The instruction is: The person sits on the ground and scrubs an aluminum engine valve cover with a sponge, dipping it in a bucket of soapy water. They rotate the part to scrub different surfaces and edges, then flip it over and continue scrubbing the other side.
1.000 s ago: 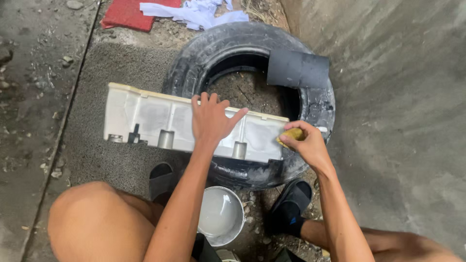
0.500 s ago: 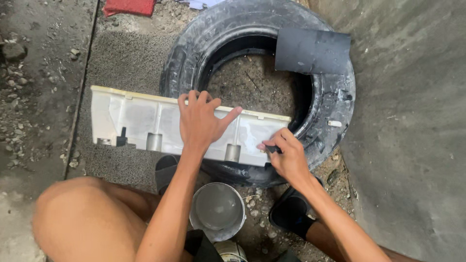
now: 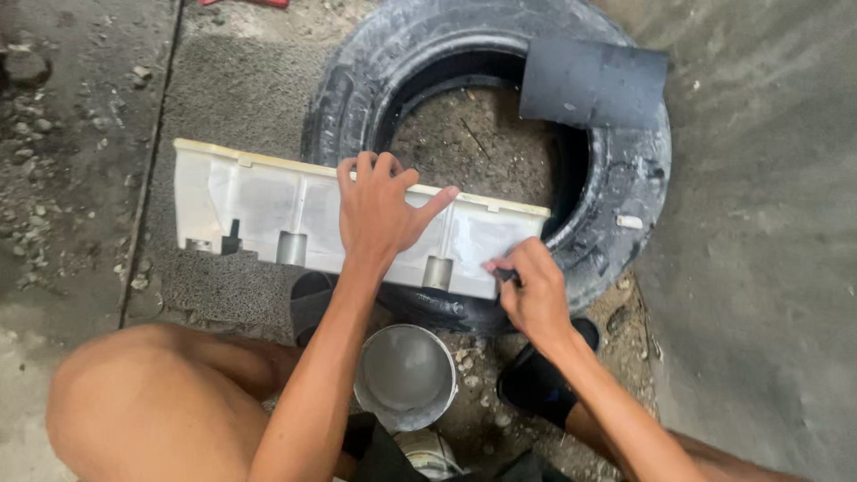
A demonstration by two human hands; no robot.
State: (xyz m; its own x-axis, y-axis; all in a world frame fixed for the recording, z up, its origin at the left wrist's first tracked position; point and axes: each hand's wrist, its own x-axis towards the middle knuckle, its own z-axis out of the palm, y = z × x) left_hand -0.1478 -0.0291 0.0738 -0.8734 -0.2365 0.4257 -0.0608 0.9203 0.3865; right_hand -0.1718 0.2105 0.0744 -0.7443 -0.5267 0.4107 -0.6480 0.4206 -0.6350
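A long white plastic panel (image 3: 259,210) with short tube-like stubs along its lower edge lies across the near side of a black tire (image 3: 357,80). My left hand (image 3: 379,214) lies flat on the middle of the panel, fingers spread and fingertips at its top edge. At the panel's lower right corner my right hand (image 3: 536,290) is closed on a small pad (image 3: 507,275). Only a dark bit of the pad shows between the fingers, and it touches the panel's surface.
A dark rectangular sheet (image 3: 594,85) rests on the tire's far right rim, and dirt fills the tire's hole. A round metal bowl (image 3: 406,375) sits between my feet, which wear black sandals (image 3: 536,384). A concrete wall (image 3: 768,223) rises at the right; loose stones lie at the left.
My right hand has slid from the panel's right end down and left to its lower edge, hiding the pad's yellow side. The left hand stays flat on the panel. The view has tilted down.
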